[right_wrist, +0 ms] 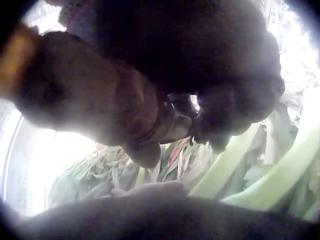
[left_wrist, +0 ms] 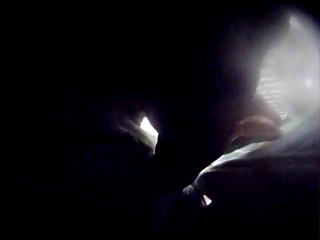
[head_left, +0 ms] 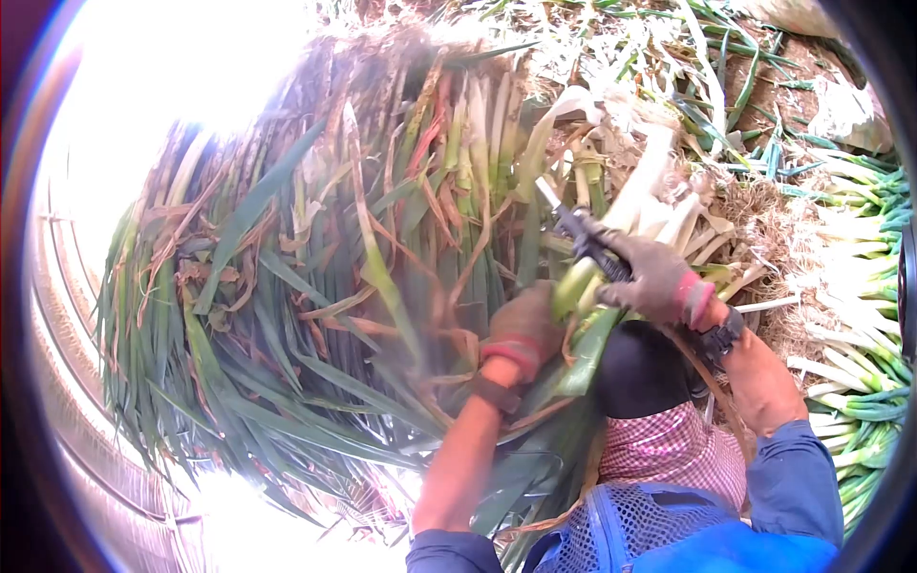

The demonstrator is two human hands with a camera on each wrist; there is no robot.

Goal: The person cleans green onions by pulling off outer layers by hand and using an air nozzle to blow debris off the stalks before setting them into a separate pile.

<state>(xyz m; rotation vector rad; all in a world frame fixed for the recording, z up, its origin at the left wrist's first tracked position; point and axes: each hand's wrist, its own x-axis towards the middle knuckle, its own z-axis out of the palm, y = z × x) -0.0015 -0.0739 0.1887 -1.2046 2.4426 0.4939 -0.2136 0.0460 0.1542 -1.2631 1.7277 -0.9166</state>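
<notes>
Curls the gloved right hand round a dark tool with a pale tip, angled up and left across the held green onion stalks. Closes the gloved left hand on the same stalks, just beside the right hand and a little lower; cannot tell the exact finger placement there, with the left wrist view mostly dark. Holds the stalks above the right edge of a leafy heap, thick white ends reaching up and right, green leaves trailing down past the black knee pad.

Has very tight room on the left hand's outer side, right against the leaves of the heap, and only a narrow gap between the two hands. Has more room past the right wrist band, over a strip of root litter running up to the row of green onions along the right edge. Shows curved bars beyond the heap's left edge, and loose leaves over soil at the upper right. Shows checked cloth below the knee pad.
</notes>
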